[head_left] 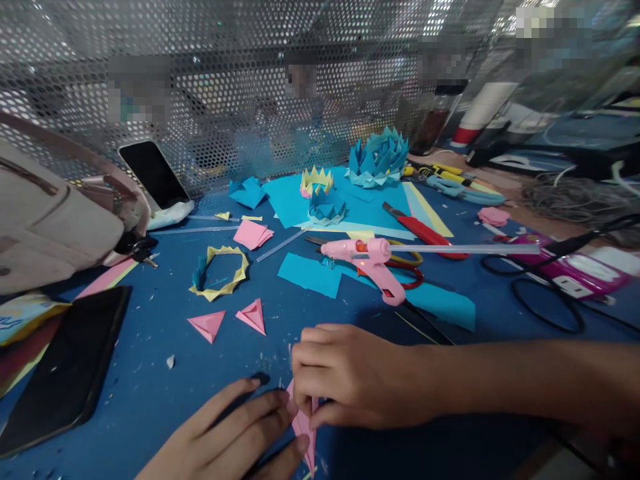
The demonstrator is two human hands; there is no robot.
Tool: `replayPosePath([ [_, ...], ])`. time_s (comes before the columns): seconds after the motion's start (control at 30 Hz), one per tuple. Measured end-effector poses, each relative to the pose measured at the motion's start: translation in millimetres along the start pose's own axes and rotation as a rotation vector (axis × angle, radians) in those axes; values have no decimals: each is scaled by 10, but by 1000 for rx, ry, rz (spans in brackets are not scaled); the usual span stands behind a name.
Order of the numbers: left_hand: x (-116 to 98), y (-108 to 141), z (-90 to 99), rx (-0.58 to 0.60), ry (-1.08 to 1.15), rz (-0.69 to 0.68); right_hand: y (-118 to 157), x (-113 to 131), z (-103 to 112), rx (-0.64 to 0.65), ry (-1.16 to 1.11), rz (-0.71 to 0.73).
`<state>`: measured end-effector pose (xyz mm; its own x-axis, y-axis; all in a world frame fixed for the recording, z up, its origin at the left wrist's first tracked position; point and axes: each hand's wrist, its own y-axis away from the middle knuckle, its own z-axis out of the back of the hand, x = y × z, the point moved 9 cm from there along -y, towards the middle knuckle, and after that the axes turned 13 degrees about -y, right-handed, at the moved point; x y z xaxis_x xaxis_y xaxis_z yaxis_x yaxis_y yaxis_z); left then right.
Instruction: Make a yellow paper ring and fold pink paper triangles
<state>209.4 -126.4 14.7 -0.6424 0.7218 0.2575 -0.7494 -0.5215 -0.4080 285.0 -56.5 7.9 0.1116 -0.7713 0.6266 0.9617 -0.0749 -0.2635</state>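
Note:
Near the front edge lies a pink folded paper [306,433], partly hidden under my fingers. My left hand [235,433] rests flat with its fingers spread, the fingertips touching the paper's left side. Curled over the upper part of the same paper, my right hand [350,377] pinches it between thumb and fingers. Two pink folded triangles [207,325] lie beyond my left hand. Behind them stands a ring of yellow and blue folded paper [243,273]. A pink glue gun [373,257] with a long clear stick lies beyond my right hand.
Blue paper strips [310,273], red-handled pliers [425,233] and blue paper lotus shapes [380,157] lie farther back. A black phone [65,373] and a pale bag [55,213] are at left. A purple power strip [570,267] with cables is at right, a perforated metal panel [210,87] behind.

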Motion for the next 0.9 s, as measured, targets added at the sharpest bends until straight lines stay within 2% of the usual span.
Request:
replayPosePath([
  [0.07, 21, 13, -18, -14, 19, 49, -1, 3, -2, 14, -6, 4],
  [0.23, 23, 1, -17, -15, 23, 60, 18, 26, -9, 40, -60, 47],
  [0.53, 50, -192, 115, -81, 83, 90, 34, 125, 69, -38, -70, 139],
  [0.7, 88, -167, 35, -40, 154, 92, 45, 121, 62, -34, -56, 133],
  [0.9, 265, -177, -144, 81, 468, 217, 72, 113, 44, -29, -33, 151],
])
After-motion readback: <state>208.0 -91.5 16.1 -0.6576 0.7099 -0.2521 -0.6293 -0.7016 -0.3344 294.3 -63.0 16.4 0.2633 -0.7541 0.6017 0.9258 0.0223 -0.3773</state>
